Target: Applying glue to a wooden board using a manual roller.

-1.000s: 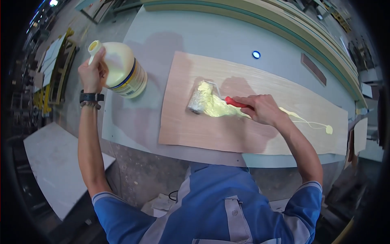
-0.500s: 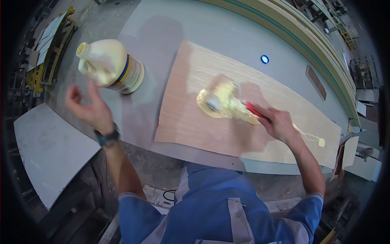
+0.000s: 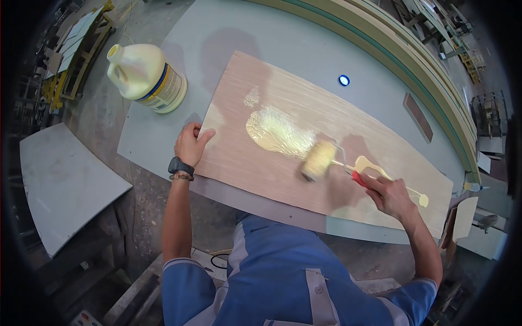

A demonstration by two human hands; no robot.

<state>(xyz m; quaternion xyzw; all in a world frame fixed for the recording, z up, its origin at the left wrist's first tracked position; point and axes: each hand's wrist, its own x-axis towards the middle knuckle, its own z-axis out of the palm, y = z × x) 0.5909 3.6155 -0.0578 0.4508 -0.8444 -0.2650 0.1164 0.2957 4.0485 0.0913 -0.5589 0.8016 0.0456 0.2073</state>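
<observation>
While a pale plastic glue jug [image 3: 148, 77] stands at the grey table's [image 3: 304, 43] left end, the left hand [image 3: 190, 144] lies flat on the near-left corner of the thin, grainy wood veneer sheet [image 3: 326, 136], fingers together. Glossy yellow glue [image 3: 277, 132] spreads mid-sheet. The right hand [image 3: 389, 194] grips closed around the red-handled foam roller [image 3: 319, 161], resting on the sheet.

right hand [image 3: 392, 196] rolling glue [image 3: 280, 133], veneer sheet [image 3: 348, 130]
</observation>
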